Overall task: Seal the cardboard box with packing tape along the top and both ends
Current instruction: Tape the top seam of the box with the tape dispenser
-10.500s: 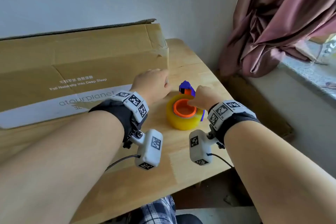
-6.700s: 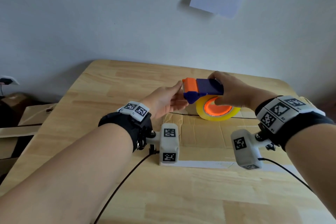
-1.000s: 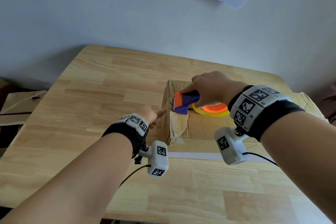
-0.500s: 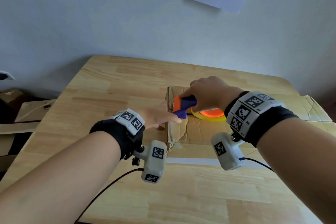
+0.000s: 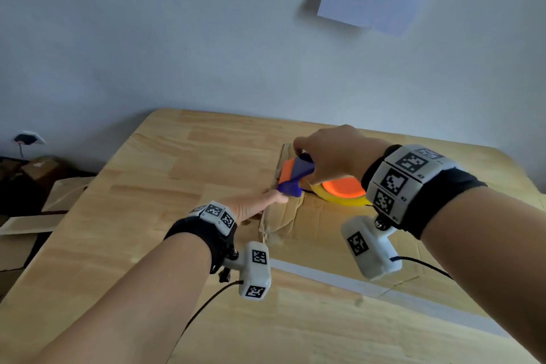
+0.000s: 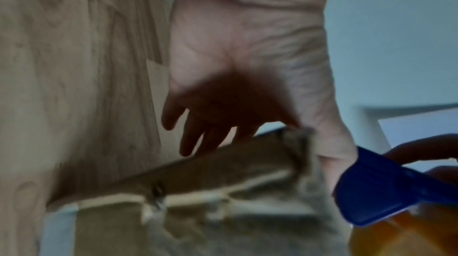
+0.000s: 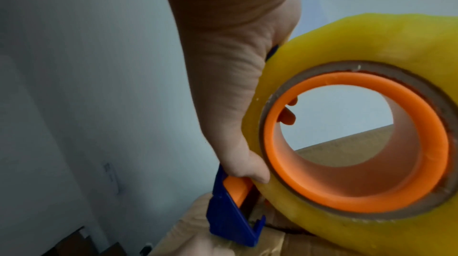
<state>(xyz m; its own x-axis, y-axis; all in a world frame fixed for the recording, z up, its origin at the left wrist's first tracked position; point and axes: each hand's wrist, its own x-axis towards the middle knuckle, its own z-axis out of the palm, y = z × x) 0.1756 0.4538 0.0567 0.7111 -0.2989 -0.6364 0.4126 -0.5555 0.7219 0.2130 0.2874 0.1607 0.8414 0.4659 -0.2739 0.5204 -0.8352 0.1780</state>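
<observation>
From the head view, the cardboard box [image 5: 319, 224] lies along the desk's [image 5: 147, 186] right side; the right hand [image 5: 334, 154] grips the tape dispenser [image 5: 295, 176] at the box's left end. The left wrist view shows the left hand [image 6: 238, 76], fingers spread and loose, thumb on the box's crumpled end. The right wrist view shows fingers wrapped over the yellow tape roll [image 7: 371, 48].
</observation>
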